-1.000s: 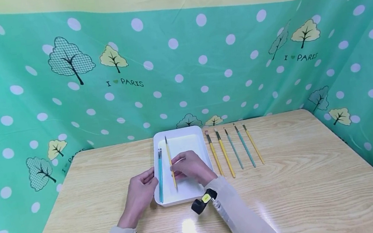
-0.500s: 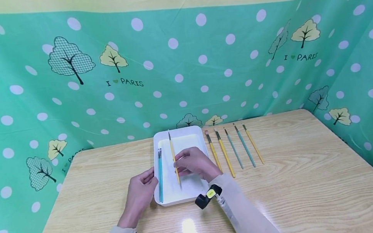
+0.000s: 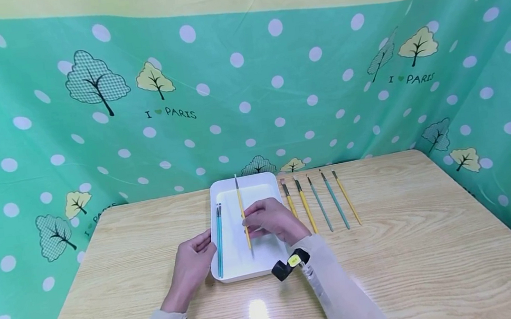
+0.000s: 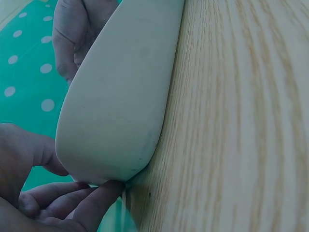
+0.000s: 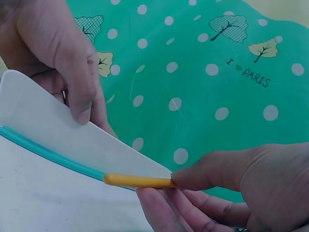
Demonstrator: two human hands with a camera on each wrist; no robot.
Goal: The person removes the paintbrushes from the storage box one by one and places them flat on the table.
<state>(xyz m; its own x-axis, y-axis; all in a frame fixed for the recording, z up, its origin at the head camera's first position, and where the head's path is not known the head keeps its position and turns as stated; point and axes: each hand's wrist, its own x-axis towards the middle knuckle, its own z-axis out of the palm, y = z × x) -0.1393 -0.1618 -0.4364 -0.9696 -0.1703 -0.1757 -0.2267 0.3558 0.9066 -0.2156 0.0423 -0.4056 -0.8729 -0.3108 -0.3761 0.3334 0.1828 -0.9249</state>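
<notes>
A shallow white tray sits on the table, and my left hand grips its left wall, thumb at the rim and fingers along the outside. Two turquoise paintbrushes lie side by side inside, along that wall. Over the tray's middle, my right hand pinches a thin yellow paintbrush between thumb and fingers, bristles toward the back. Its rounded handle end points out from the fingers in the right wrist view. The left wrist view has the tray's outer wall with left fingertips at its corner.
To the tray's right, several paintbrushes lie in a row on the wooden table: two yellow brushes closest, then two turquoise brushes, then a slim yellow brush. A green dotted cloth hangs behind the table.
My right hand has moved right and slightly back with the yellow paintbrush, away from the turquoise pair toward the tray's middle. The left hand and tray have stayed put.
</notes>
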